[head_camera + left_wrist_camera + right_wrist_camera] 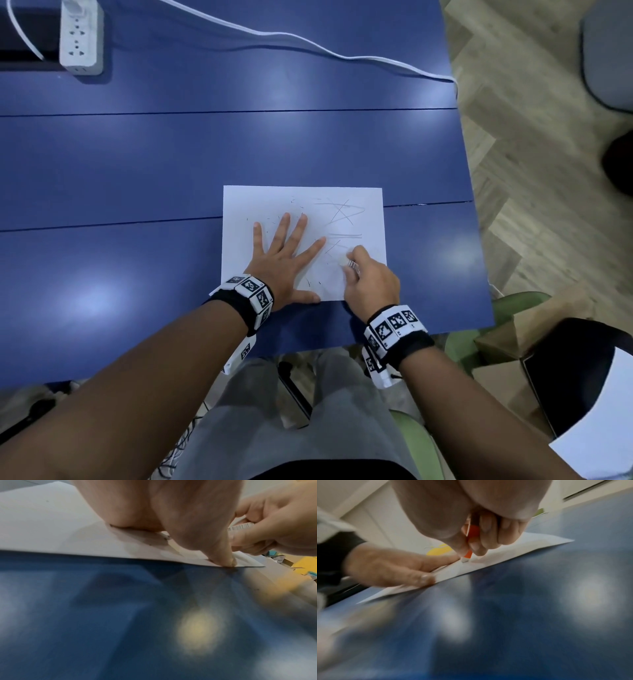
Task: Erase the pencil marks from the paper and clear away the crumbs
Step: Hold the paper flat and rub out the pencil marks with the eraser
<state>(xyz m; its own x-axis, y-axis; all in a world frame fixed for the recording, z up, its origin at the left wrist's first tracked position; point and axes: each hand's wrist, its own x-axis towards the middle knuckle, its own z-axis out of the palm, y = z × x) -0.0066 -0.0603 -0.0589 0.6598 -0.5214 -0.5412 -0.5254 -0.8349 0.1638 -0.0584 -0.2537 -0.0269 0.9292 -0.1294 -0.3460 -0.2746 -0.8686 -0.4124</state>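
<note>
Left hand [280,262] flat, fingers spread, pinning paper [363,205] on blue table [137,164]. Right hand [371,284] pinches eraser [467,555], tip seemingly touching sheet. Power strip [81,36] at eleven o'clock, cable [308,42] crossing at twelve.

Item count, as visible:

- Paper [267,202]: one white sheet on the blue table [137,164].
- Eraser [469,543]: one, in an orange sleeve with a white tip.
- Hands: two, a left hand [281,255] and a right hand [371,282].
- Wristbands with black-and-white markers: two, a left wristband [251,298] and a right wristband [394,330].
- Power strip [81,36]: one, white.
- White cable [308,42]: one across the far tabletop.
- Pencil marks [342,212]: several strokes; exact number cannot be determined.
- Crumbs [274,219]: many small dark specks; not countable.
</note>
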